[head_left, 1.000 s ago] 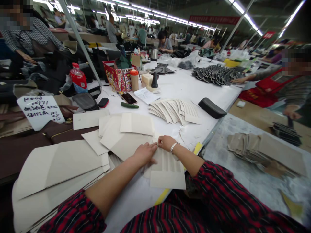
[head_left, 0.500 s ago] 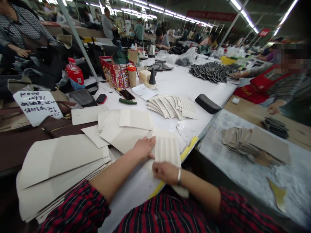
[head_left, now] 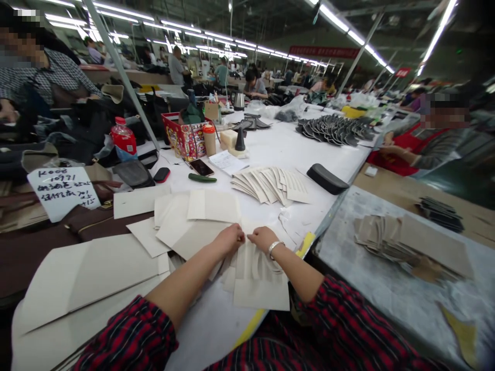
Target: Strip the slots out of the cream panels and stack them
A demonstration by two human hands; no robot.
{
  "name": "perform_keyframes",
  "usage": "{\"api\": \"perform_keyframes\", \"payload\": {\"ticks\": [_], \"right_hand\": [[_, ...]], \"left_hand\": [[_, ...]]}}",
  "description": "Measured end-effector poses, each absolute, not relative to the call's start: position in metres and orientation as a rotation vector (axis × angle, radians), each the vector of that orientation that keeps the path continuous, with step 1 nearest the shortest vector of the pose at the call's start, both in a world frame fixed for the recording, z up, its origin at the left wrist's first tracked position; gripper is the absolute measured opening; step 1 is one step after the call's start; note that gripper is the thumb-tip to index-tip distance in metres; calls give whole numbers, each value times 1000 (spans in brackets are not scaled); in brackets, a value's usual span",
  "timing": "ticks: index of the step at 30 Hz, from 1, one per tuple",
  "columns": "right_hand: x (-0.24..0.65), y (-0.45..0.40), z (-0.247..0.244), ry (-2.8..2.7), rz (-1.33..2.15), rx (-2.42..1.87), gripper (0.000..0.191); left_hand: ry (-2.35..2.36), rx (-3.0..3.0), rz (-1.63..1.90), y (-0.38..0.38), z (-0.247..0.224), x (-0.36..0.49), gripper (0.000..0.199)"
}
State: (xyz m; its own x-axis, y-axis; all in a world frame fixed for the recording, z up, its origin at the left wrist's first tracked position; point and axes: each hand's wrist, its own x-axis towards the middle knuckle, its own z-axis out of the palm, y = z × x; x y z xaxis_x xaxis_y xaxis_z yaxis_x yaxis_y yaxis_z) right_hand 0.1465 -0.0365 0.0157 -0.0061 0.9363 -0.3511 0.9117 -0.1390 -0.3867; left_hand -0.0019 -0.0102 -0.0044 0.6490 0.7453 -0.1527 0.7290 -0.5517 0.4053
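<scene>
A cream panel with raised strips [head_left: 261,294] lies at the front edge of the white table. My left hand [head_left: 231,239] is closed in a pinch at its upper edge. Close beside it, my right hand [head_left: 265,240], with a bracelet at the wrist, pinches the same edge; the fingertips of both hands nearly meet. Part of the panel is bunched under my right hand. To the left are loose cream sheets [head_left: 185,234] and a stack of larger curved cream pieces [head_left: 93,273]. Beyond my hands lies a fan of similar striped panels [head_left: 266,184].
Behind the fan are a cucumber [head_left: 202,178], a phone [head_left: 201,167], a red box [head_left: 185,136] and a cup [head_left: 209,140]. A black case [head_left: 327,178] is at the right edge. A co-worker in a red apron [head_left: 402,147] stands at the neighbouring table [head_left: 340,232].
My right hand has moved up from the panel's lower part to its upper edge, beside my left hand. The panel's lower end now lies flat nearer to me. The view has tilted up slightly.
</scene>
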Motion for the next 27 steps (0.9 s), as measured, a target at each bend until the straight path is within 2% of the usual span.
{"api": "perform_keyframes", "payload": {"ticks": [6,14,21,24,27], "right_hand": [[142,-7,-5,-2144,856,-2313,26],[143,-2,-7,-2169,947,-2290,30],[137,7,-15,-2181,951,-2362,43],[136,5,-16,-2180,932,-2361,40],[137,0,-17,-2229,879,-2313,40]], "left_hand": [[1227,2402,-31,11,-3,5,28],[1254,2395,-235,30,2,16,18],[1211,2356,-333,40,8,20,7],[1247,2397,-256,19,15,15,11],[1227,2365,-191,-46,9,5,13]]}}
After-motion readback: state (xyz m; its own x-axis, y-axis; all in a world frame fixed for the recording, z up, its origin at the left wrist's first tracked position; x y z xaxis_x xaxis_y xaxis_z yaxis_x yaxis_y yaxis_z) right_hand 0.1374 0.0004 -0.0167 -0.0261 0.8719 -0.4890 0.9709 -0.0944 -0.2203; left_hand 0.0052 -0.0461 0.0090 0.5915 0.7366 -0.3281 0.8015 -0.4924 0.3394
